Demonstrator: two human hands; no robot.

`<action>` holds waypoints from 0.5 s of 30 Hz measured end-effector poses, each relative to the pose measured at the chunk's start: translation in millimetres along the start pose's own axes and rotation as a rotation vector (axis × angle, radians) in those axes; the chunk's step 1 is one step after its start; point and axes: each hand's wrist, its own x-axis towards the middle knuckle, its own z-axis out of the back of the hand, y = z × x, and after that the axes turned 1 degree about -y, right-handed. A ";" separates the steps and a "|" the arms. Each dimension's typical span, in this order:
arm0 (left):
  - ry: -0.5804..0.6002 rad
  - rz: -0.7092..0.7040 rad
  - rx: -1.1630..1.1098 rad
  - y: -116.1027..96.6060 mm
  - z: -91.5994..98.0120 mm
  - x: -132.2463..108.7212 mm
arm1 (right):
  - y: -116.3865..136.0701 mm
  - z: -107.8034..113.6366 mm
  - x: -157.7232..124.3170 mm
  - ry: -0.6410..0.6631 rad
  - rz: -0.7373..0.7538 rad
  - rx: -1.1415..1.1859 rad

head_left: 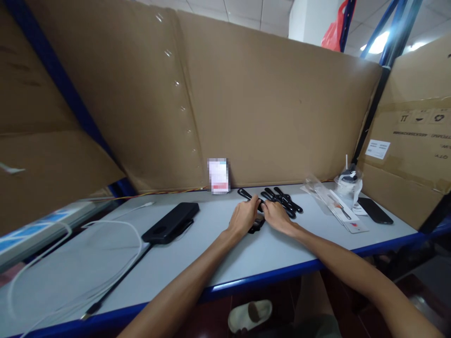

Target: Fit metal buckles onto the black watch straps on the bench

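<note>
Both hands meet over the middle of the table. My left hand is closed around a glossy black handle, whose rounded end with a hanging hole sticks out beyond the fingers. My right hand pinches at the near end of the same piece, fingertips almost touching the left ones. What lies between the fingertips is mostly hidden. Under the hands another dark piece shows in part; its kind is unclear. Just beyond my right hand lies a loose pile of similar black handles, several crossing one another.
A black power bank with cables lies at the left. A blurred phone-like screen leans on the cardboard wall. Clear plastic packages, a lidded cup and a black phone are at the right. A blue edge borders the table.
</note>
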 end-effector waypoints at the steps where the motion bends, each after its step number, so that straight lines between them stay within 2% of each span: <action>1: 0.000 -0.008 0.022 -1.1 0.8 -0.8 | -0.4 -0.5 0.9 0.001 0.003 0.013; 15: -0.055 -0.134 -0.034 -4.6 2.0 -3.5 | -2.1 -3.9 7.7 -0.023 -0.034 0.174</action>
